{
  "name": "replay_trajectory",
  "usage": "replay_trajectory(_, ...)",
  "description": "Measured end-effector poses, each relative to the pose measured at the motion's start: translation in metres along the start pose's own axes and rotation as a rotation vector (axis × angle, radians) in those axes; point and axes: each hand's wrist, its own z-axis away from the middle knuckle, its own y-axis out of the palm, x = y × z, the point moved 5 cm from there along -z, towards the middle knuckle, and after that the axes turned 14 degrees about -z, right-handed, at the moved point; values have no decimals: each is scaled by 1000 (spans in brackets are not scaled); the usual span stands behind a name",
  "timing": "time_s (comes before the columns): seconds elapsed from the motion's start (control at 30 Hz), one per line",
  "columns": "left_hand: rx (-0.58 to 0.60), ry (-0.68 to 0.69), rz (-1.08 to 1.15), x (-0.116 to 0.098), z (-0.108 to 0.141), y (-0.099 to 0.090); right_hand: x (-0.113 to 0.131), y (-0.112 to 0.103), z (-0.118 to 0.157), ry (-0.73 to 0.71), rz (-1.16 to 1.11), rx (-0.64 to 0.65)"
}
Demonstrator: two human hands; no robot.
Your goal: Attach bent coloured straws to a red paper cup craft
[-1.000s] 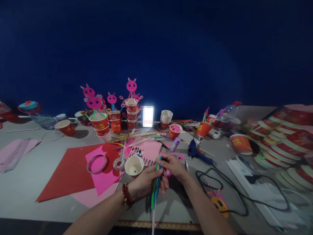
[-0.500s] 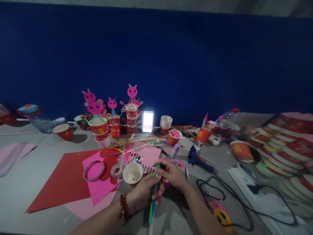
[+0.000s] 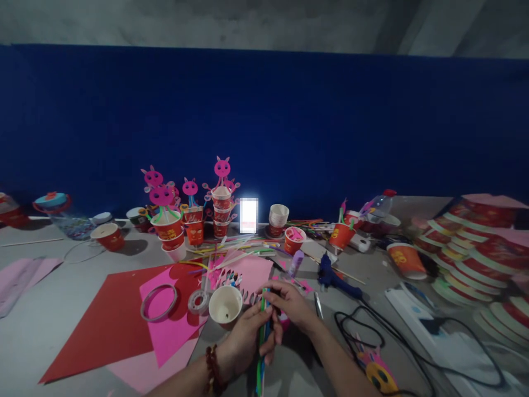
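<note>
A small bundle of green, blue and white thin strips (image 3: 260, 366) stands roughly upright between my hands. My left hand (image 3: 248, 336), with a beaded bracelet (image 3: 212, 368) at the wrist, is wrapped round its middle. The fingers of my right hand (image 3: 289, 304) pinch the bundle near its top end. Just left of the hands is an open white-lined paper cup (image 3: 225, 305). Pink paper (image 3: 254, 270) lies behind them, and a purple glue stick (image 3: 296, 262) is behind my right hand.
Red card (image 3: 103, 314) with a tape ring (image 3: 158, 302) lies left. Decorated cups (image 3: 167, 227) with pink faces stand at the back. To the right are a blue glue gun (image 3: 336, 277), black cable (image 3: 382, 325), white power strip (image 3: 417, 320) and stacked cups (image 3: 471, 253).
The view has tilted up, so the table things sit lower in the picture. Both hands still hold the bundle, with little change in their grip.
</note>
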Motion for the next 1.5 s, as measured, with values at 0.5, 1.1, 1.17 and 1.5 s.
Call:
replay_trajectory(0.5, -39, 1, 79, 0, -1, 0, -7, -4, -2, 2, 20, 3)
replay_trajectory(1.1, -78, -60, -101, -15, 22, 20, 51, -34, 17, -309, 71, -415)
replay_trajectory(1.17, -40, -34, -111, -26, 36, 25, 64, -44, 28, -358, 81, -501)
replay_trajectory(1.5, -579, 61, -1529, -135, 153, -84, 71, -16, 74, -229, 536, -175)
